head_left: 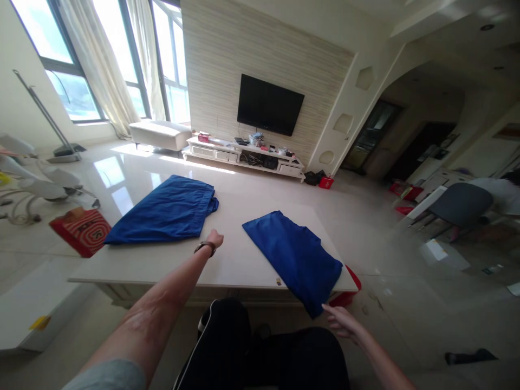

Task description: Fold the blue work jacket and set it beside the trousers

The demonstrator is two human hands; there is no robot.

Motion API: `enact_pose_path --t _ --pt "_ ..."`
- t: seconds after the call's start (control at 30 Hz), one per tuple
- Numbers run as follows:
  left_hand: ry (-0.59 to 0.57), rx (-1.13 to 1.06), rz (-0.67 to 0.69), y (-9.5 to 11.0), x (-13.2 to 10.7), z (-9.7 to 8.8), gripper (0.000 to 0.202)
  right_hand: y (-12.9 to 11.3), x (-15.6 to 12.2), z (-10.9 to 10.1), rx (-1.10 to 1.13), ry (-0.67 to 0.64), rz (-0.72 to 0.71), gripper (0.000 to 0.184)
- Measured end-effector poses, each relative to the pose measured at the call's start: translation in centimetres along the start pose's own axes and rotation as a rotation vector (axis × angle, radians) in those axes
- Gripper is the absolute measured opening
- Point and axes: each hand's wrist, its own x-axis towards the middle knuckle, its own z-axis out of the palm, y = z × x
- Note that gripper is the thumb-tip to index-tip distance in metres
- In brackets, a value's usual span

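Note:
Blue trousers or shorts (pixel 162 211) with a gathered elastic waistband lie folded on the left of the white table (pixel 235 260). Just beside the waistband is my left hand (pixel 215 238), its fingers curled in and no cloth visible in them. A second folded blue garment (pixel 296 252) lies at the table's right, its kind unclear, with its near corner past the front edge. My right hand (pixel 341 322) is at that corner. Its index finger is stretched out, the tip at or against the cloth, and the other fingers are partly bent.
A small brown object (pixel 278 281) sits near the table's front edge. A red paper bag (pixel 81 230) stands on the left, and something red (pixel 347 290) is at the right corner. Beyond are a TV cabinet (pixel 247 157), a grey chair (pixel 461 203) and a person (pixel 506 195).

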Motion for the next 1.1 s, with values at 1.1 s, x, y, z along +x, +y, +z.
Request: enact_pose_path --t 1.1 --pt "0.299 1.046 0.254 -15.8 2.7 -5.6 0.058 -12.7 13.7 15.5 -1.088 0.283 -0.742 0.059"
